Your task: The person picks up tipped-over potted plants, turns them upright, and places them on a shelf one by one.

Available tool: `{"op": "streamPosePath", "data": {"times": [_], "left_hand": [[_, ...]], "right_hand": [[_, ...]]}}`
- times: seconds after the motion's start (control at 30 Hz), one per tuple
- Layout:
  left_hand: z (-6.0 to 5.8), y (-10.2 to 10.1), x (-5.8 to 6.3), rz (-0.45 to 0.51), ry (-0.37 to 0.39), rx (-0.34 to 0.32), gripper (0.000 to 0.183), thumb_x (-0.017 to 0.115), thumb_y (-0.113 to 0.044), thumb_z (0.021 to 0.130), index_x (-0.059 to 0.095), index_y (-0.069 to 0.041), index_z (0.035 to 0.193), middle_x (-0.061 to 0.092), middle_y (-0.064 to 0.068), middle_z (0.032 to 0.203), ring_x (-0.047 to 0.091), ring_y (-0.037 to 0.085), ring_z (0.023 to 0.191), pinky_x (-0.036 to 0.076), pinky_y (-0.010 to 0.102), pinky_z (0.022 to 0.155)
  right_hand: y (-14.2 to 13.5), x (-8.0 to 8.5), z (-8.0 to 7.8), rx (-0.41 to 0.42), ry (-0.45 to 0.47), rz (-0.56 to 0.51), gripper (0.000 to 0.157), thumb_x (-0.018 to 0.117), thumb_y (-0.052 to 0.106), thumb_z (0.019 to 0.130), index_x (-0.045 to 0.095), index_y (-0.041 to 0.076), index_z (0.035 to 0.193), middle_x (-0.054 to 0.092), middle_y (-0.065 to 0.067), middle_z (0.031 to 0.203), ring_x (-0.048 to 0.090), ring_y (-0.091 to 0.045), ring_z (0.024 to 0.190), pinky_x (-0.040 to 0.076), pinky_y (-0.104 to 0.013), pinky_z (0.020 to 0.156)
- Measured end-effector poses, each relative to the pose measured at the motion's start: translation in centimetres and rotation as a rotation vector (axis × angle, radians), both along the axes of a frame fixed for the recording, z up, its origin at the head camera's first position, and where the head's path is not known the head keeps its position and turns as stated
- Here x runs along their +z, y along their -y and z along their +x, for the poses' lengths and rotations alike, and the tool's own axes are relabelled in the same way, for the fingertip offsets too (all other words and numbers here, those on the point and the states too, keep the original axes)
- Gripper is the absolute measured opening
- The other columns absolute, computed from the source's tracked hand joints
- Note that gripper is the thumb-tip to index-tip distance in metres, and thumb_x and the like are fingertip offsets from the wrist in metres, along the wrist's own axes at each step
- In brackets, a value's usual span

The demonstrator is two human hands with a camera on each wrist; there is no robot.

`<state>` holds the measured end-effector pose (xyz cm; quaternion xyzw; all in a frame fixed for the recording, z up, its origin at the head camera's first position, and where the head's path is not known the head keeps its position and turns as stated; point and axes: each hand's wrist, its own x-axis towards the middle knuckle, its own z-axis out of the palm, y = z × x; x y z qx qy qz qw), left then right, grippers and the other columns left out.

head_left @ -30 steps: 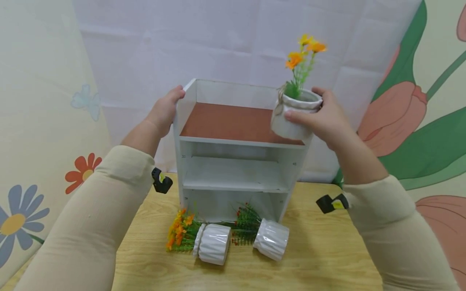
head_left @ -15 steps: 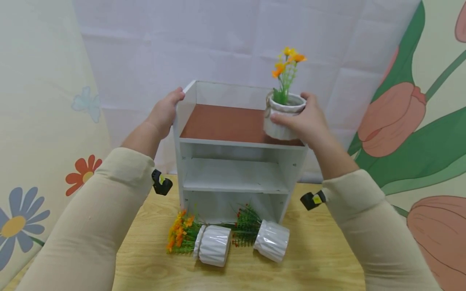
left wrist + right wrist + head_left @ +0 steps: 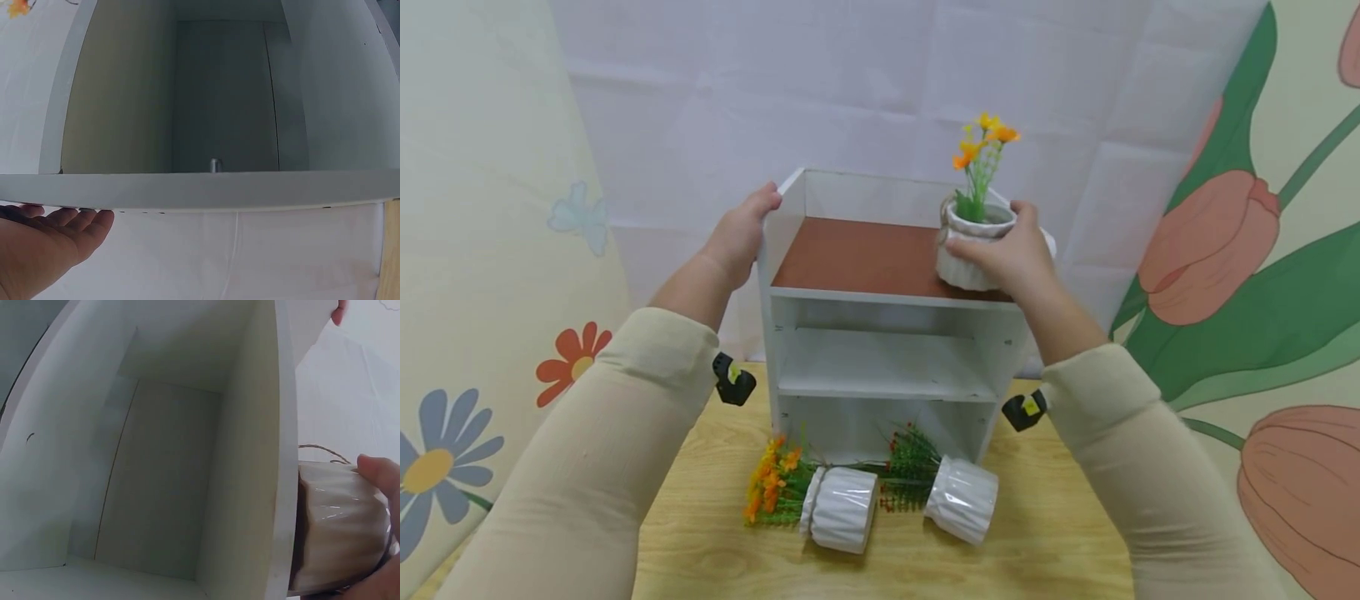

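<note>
Right hand: clamped on a white ceramic pot, thumb across its near side, fingers at the right of the rim. Pot is upright at the right end of the brown top board, close to the front edge; can't tell whether the base touches. Yellow-orange flowers stand in it, twine tied on its left side.

Left hand: at the top of the left side panel, fingers a bit apart and relaxed, resting on the outer face per left wrist view.

Panel and board belong to a white shelf unit, two compartments below the top, upright on the wood-grain desk.

Near side of the unit, two more white pots on their sides, mouths to the left: left pot with orange flowers, right pot with a red-dotted green plant lying between the pots, in front of the bottom compartment.

Both sleeves beige, black clip at each cuff. Far: white cloth. Painted flowers on left wall, painted tulips on right.
</note>
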<state>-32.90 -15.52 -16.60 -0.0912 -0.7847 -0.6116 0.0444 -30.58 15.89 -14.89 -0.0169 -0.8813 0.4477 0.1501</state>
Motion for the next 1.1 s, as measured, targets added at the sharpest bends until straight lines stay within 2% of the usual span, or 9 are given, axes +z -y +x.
{"op": "streamPosePath", "data": {"times": [0.23, 0.53, 0.83, 1.1], "left_hand": [[0.1, 0.0, 0.1, 0.002, 0.004, 0.001, 0.061, 0.020, -0.048, 0.103, 0.002, -0.029, 0.159, 0.014, 0.005, 0.164, 0.023, 0.025, 0.139, 0.016, 0.050, 0.119], [0.3, 0.0, 0.0, -0.019, -0.006, 0.001, 0.060, 0.019, -0.049, 0.103, 0.002, -0.032, 0.158, 0.012, 0.003, 0.165, 0.019, 0.027, 0.143, 0.014, 0.053, 0.119], [0.3, 0.0, 0.0, -0.012, 0.000, 0.003, 0.060, 0.019, -0.049, 0.104, 0.003, -0.031, 0.159, 0.018, 0.006, 0.163, 0.023, 0.026, 0.139, 0.017, 0.052, 0.119], [0.4, 0.0, 0.1, -0.022, -0.004, 0.004, 0.060, 0.020, -0.050, 0.104, 0.002, -0.032, 0.159, 0.013, 0.003, 0.165, 0.020, 0.026, 0.143, 0.015, 0.053, 0.119]], "right_hand": [[0.5, -0.3, -0.8, -0.071, 0.007, 0.015, 0.119, 0.082, 0.053, 0.070, 0.009, 0.018, 0.157, 0.032, -0.014, 0.156, 0.037, -0.027, 0.139, 0.036, -0.042, 0.113], [0.7, -0.6, -1.6, -0.112, 0.007, -0.010, 0.116, 0.081, 0.049, 0.073, 0.008, 0.014, 0.157, 0.031, -0.013, 0.157, 0.036, -0.027, 0.139, 0.034, -0.041, 0.115], [0.8, -0.8, -2.3, -0.130, -0.017, -0.005, 0.116, 0.081, 0.049, 0.073, 0.009, 0.011, 0.156, 0.034, -0.013, 0.156, 0.038, -0.027, 0.138, 0.035, -0.040, 0.114], [0.9, -1.0, -2.5, -0.118, -0.047, -0.027, 0.116, 0.081, 0.047, 0.075, 0.008, 0.009, 0.156, 0.032, -0.013, 0.157, 0.037, -0.025, 0.140, 0.034, -0.039, 0.115]]}}
